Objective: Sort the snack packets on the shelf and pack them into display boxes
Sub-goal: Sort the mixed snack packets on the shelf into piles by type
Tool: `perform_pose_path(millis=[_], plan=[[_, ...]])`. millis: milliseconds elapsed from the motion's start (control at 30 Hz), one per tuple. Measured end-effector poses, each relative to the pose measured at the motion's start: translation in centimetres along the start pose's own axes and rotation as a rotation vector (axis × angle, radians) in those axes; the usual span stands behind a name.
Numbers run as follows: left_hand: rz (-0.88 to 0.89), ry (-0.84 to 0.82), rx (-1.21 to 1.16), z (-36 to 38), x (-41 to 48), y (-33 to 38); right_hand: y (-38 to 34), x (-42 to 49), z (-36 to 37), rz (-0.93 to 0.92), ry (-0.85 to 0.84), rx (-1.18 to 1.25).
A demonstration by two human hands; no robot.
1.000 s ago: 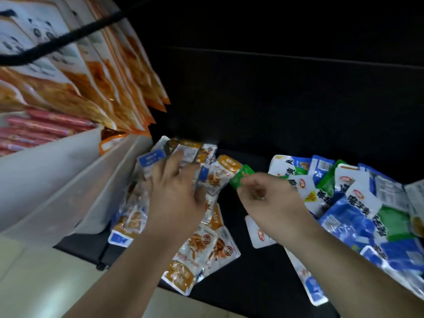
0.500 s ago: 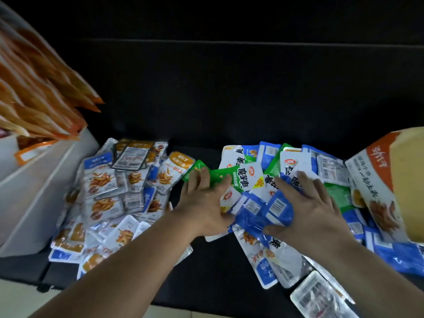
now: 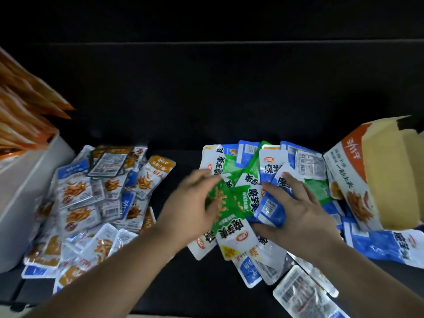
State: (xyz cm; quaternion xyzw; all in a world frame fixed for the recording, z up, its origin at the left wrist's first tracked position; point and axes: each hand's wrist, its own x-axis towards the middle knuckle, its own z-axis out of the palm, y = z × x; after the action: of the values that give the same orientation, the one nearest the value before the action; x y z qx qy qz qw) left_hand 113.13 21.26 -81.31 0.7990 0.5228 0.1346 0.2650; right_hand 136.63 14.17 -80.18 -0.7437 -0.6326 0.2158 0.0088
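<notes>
**Sorting a mixed heap by colour.** Green snack packets (image 3: 226,199) and blue snack packets (image 3: 268,210) overlap in one heap on the black shelf (image 3: 183,290), between and beneath the two hands.

- **Left hand** (image 3: 190,210): blurred, with fingers reaching onto a green packet. Whether it pinches the packet cannot be told.
- **Right hand** (image 3: 296,212): fingers spread wide and flat on the blue packets, visibly gripping none.
- **Step in hand (judged):** parting green from blue. Pin the blue layer with the right hand and draw the greens out sideways with the left, one colour per sweep. The glossy films will probably slide together otherwise.
- **Left of the left hand:** orange-and-white snack packets (image 3: 78,191), well apart in their own pile.
- **Right of the right hand:** an open cardboard display box (image 3: 358,180) beside the heap. Its print resembles the orange packets, so check the match before filling it.
</notes>
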Motion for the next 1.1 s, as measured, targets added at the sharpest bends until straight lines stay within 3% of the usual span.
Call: perform_pose_path(millis=[67,167,433,567,733,967,1100], plan=[[-0.139,-0.066,0.012,-0.8,2.5,0.0,0.0,0.1,-0.1,0.000,-0.013,0.029],[-0.326,-0.177,-0.284,-1.1,5.5,0.5,-0.1,0.1,-0.5,-0.002,-0.019,0.054],[-0.411,-0.129,-0.494,0.3,4.3,0.9,-0.3,0.4,-0.1,0.010,-0.017,0.026],[-0.447,-0.008,-0.642,0.9,2.8,2.3,0.2,0.5,-0.8,-0.030,-0.067,0.015],[-0.443,0.113,-0.802,0.8,1.5,3.3,1.3,1.0,-3.3,-0.005,-0.246,0.274],[-0.371,0.398,-0.729,-2.4,-0.4,3.2,0.5,0.8,-1.4,-0.014,-0.120,0.133],[-0.297,0.483,-0.694,-2.0,-1.8,3.7,0.6,0.8,-2.4,-0.003,-0.119,0.455]])
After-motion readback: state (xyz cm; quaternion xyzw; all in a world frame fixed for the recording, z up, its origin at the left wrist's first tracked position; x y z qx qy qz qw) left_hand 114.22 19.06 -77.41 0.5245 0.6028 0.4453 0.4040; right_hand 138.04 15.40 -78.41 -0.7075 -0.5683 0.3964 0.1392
